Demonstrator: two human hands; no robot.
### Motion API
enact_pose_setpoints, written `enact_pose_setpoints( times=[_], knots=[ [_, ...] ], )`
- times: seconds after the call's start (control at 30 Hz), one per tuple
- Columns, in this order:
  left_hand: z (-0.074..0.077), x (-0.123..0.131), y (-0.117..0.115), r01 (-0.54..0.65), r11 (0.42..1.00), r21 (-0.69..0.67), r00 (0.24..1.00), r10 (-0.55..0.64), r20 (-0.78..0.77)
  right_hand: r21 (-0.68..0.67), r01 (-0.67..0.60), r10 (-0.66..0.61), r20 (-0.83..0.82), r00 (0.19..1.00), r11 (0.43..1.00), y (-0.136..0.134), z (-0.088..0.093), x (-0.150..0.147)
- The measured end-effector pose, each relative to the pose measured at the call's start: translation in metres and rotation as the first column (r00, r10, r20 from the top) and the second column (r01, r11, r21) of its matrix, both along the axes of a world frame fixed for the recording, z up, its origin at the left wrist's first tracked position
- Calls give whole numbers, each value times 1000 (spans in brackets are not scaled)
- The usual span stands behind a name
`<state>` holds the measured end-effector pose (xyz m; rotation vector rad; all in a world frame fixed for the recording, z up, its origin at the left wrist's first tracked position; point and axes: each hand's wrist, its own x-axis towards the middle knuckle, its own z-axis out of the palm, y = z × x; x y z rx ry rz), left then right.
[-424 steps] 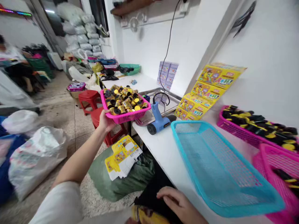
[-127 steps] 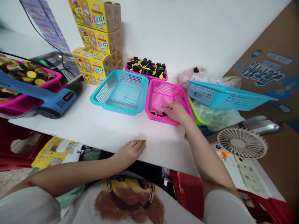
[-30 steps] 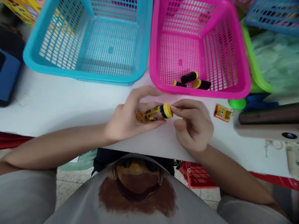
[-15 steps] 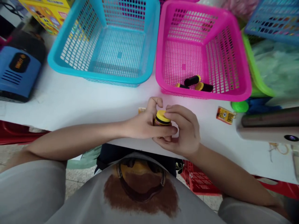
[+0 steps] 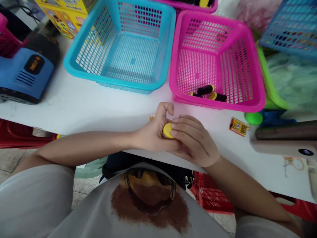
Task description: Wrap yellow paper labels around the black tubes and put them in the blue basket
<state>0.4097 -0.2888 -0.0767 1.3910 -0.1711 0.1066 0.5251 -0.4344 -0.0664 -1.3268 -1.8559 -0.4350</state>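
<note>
Above the front of the table, my left hand (image 5: 156, 134) is closed round a small cylindrical container, with its thumb side up. Only the round yellow cap (image 5: 167, 131) of that container shows between my hands; its body is hidden by my fingers. From the right, my right hand (image 5: 196, 140) presses against it with bent fingers, the fingertips lying on the edge of the cap. Several black tubes (image 5: 205, 89) with yellow ends lie in the near part of the pink basket (image 5: 250, 106), just beyond my hands.
A blue basket (image 5: 121, 83) stands left of the pink one. Far left is a blue-and-black machine (image 5: 32, 76), with yellow boxes (image 5: 64, 19) behind. On the right lie a small yellow-orange tag (image 5: 238, 127), a green round lid (image 5: 254, 118) and a grey device (image 5: 284, 145).
The container has tilted, so its cap now faces me more and its side is hidden. My right hand's fingers have closed further round it. The view has shifted slightly.
</note>
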Motion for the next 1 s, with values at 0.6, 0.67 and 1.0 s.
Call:
enact_pose_setpoints(
  times=[0.6,0.67,1.0],
  knots=[
    [17,7,13,-211,948,237,930,121,346,120,37,-36,-7,999,992,-2,-7,6],
    [37,5,24,-371,886,279,890,253,379,136,169,-160,-72,984,976,-1,2,13],
    [116,56,149,-127,245,961,852,523,-21,-599,106,-221,-122,968,794,60,37,185]
  ],
)
